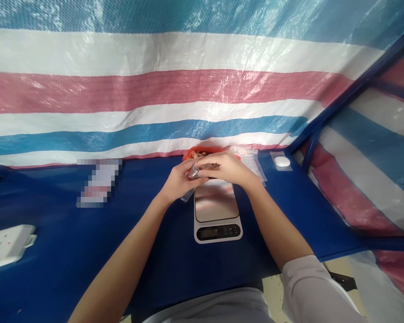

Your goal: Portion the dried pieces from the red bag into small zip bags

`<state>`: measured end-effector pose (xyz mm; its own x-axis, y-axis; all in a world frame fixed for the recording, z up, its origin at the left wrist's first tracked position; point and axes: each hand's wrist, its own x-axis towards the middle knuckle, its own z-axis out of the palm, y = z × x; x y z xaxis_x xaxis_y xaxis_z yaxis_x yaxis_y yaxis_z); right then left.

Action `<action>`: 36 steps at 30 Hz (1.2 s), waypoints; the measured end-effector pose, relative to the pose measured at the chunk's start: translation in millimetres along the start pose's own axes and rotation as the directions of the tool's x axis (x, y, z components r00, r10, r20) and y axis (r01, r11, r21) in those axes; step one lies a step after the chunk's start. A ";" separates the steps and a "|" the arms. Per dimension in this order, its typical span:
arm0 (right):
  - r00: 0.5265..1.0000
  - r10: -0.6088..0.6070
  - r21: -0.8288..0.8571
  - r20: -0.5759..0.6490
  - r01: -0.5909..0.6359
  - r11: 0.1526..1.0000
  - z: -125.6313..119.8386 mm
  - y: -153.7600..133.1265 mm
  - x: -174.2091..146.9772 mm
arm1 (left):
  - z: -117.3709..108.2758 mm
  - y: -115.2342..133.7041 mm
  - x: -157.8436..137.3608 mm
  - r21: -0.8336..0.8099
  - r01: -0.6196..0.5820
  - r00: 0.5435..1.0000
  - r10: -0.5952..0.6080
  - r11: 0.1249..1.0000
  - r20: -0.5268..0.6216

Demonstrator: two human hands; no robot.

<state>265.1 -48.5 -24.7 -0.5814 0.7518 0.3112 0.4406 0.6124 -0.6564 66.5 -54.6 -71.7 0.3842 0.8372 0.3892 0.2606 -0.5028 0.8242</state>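
Observation:
Above the far end of a white kitchen scale (pixel 217 204), my left hand (pixel 177 180) and my right hand (pixel 224 166) meet around a small clear plastic bag (pixel 187 194). Fingers of both hands are closed on its upper part, and a lower corner hangs out below my left hand. Something brownish shows by my right fingers; whether it is inside the bag I cannot tell. Just behind the hands lies an open orange-red bag (pixel 208 149) with light brown pieces (pixel 198 154) in it. The scale's plate is bare and its display looks dark.
Flat clear bags (pixel 254 163) lie right of the orange-red bag. Farther right is a round white object (pixel 282 162) on a clear sheet. A blurred-out packet (pixel 99 183) and a white power strip (pixel 10 246) are on the blue table's left. Striped tarpaulin (pixel 155 89) rises behind; a blue frame bar (pixel 350 87) slants at right.

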 end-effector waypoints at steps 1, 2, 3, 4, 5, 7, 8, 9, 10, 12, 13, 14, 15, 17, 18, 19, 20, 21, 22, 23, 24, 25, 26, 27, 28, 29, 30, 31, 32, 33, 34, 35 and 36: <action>1.000 -0.003 0.013 0.004 0.003 1.000 -0.5 -0.3 -0.2 | -0.2 -0.2 0.0 0.002 0.000 1.000 0.000 1.000 -0.002; 1.000 -0.006 0.027 0.005 0.006 1.000 -1.3 -0.2 -0.7 | -0.5 -0.5 -0.1 0.002 0.001 1.000 -0.001 1.000 -0.005; 1.000 -0.005 0.042 0.004 0.005 0.999 -2.6 0.3 -1.4 | -0.9 -0.9 -0.3 0.002 0.005 1.000 -0.005 1.000 -0.008; 1.000 -0.001 0.060 0.000 0.001 0.998 -4.4 1.5 -2.3 | -1.5 -1.4 -0.6 0.002 0.010 1.000 -0.010 1.000 -0.011; 1.000 0.008 0.079 -0.009 -0.007 0.997 -6.8 3.3 -3.6 | -2.1 -1.9 -0.9 0.002 0.015 1.000 -0.015 1.000 -0.015; 0.999 0.033 0.105 -0.037 -0.029 0.994 -13.0 9.1 -6.7 | -3.8 -2.4 -1.6 0.004 0.027 0.999 -0.027 1.000 -0.025; 0.998 0.048 0.104 -0.051 -0.043 0.994 -16.6 12.9 -8.4 | -4.7 -2.4 -1.8 0.005 0.035 0.999 -0.035 0.999 -0.034; 0.996 0.066 0.078 -0.064 -0.061 0.995 -20.2 17.1 -9.9 | -5.7 -2.2 -2.0 0.005 0.042 0.998 -0.041 0.999 -0.045; 0.994 0.086 0.032 -0.065 -0.084 0.996 -23.4 21.3 -11.1 | -6.6 -1.9 -2.0 0.003 0.049 0.997 -0.049 0.999 -0.055; 0.989 0.142 -0.110 -0.044 -0.146 0.983 -27.8 29.0 -12.4 | -8.0 -1.2 -1.7 -0.010 0.059 0.996 -0.060 0.998 -0.071; 0.984 0.177 -0.191 -0.019 -0.178 0.965 -28.5 31.8 -12.6 | -8.5 -1.0 -1.5 -0.019 0.059 0.996 -0.060 0.998 -0.073; 0.977 0.213 -0.267 0.011 -0.202 0.942 -28.2 33.9 -12.4 | -8.9 -0.9 -1.3 -0.026 0.057 0.996 -0.058 0.998 -0.073; 0.969 0.245 -0.333 0.043 -0.217 0.918 -27.1 35.1 -11.9 | -9.1 -1.0 -1.1 -0.030 0.055 0.995 -0.058 0.998 -0.077; 0.951 0.294 -0.429 0.094 -0.228 0.874 -23.0 35.5 -10.3 | -9.2 -1.5 -0.9 -0.027 0.059 0.994 -0.061 0.998 -0.085; 0.945 0.308 -0.463 0.106 -0.227 0.857 -20.7 35.1 -9.4 | -9.2 -1.8 -0.9 -0.023 0.062 0.994 -0.064 0.998 -0.085; 0.943 0.313 -0.492 0.114 -0.220 0.842 -18.4 34.6 -8.4 | -9.1 -2.2 -0.9 -0.018 0.065 0.994 -0.067 0.998 -0.082; 0.942 0.313 -0.517 0.117 -0.212 0.830 -16.3 34.1 -7.3 | -9.1 -2.6 -1.0 -0.012 0.064 0.995 -0.065 0.998 -0.076; 0.943 0.310 -0.538 0.119 -0.201 0.819 -14.5 33.8 -6.2 | -9.1 -2.9 -1.0 -0.006 0.061 0.996 -0.061 0.998 -0.069; 0.943 0.309 -0.557 0.121 -0.193 0.808 -12.8 33.8 -5.2 | -9.1 -3.2 -1.1 -0.001 0.058 0.996 -0.057 0.998 -0.068; 0.942 0.311 -0.573 0.125 -0.187 0.798 -11.4 33.9 -4.2 | -9.1 -3.3 -1.2 0.004 0.057 0.996 -0.057 0.998 -0.071; 0.938 0.321 -0.587 0.130 -0.188 0.787 -10.0 34.2 -3.4 | -9.2 -3.3 -1.2 0.008 0.060 0.996 -0.059 0.998 -0.071; 0.932 0.335 -0.599 0.134 -0.193 0.777 -8.7 34.5 -2.6 | -9.4 -3.0 -1.2 0.010 0.063 0.996 -0.062 0.998 -0.068; 0.927 0.348 -0.607 0.140 -0.197 0.770 -7.5 34.7 -2.0 | -9.6 -2.6 -1.2 0.010 0.066 0.996 -0.065 0.998 -0.063; 0.923 0.355 -0.611 0.149 -0.196 0.767 -6.4 34.8 -1.6 | -9.7 -2.1 -1.2 0.008 0.067 0.996 -0.066 0.998 -0.057; 0.921 0.356 -0.610 0.158 -0.192 0.769 -5.5 34.5 -1.3 | -9.9 -1.5 -1.2 0.008 0.066 0.997 -0.065 0.998 -0.052; 0.921 0.353 -0.607 0.165 -0.187 0.773 -4.8 33.9 -1.1 | -10.1 -1.0 -1.1 0.008 0.064 0.997 -0.064 0.998 -0.050; 0.921 0.351 -0.603 0.169 -0.185 0.776 -4.3 33.1 -0.9 | -10.2 -0.6 -1.1 0.009 0.065 0.996 -0.065 0.998 -0.055; 0.921 0.348 -0.599 0.173 -0.182 0.780 -4.0 32.0 -0.7 | -10.2 -0.4 -1.2 0.010 0.069 0.996 -0.069 0.998 -0.062; 0.921 0.348 -0.596 0.176 -0.182 0.782 -3.8 30.9 -0.4 | -10.1 -0.5 -1.2 0.011 0.076 0.995 -0.075 0.997 -0.065; 0.920 0.349 -0.595 0.180 -0.181 0.783 -3.7 29.9 -0.1 | -10.0 -0.8 -1.3 0.013 0.083 0.994 -0.082 0.996 -0.067; 0.919 0.348 -0.596 0.185 -0.177 0.783 -3.5 29.2 0.2 | -9.8 -1.3 -1.4 0.013 0.088 0.994 -0.087 0.996 -0.068; 0.919 0.346 -0.599 0.190 -0.171 0.782 -3.3 29.1 0.5 | -9.5 -1.8 -1.4 0.013 0.091 0.994 -0.090 0.996 -0.067; 0.919 0.343 -0.602 0.194 -0.164 0.781 -3.1 29.4 0.8 | -9.2 -2.2 -1.4 0.012 0.090 0.994 -0.089 0.996 -0.063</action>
<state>279.7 -29.1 -41.6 -0.5160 0.8536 -0.0722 0.8517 0.5022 -0.1499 57.2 -52.7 -70.3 0.3031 0.8905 0.3392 0.3048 -0.4279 0.8509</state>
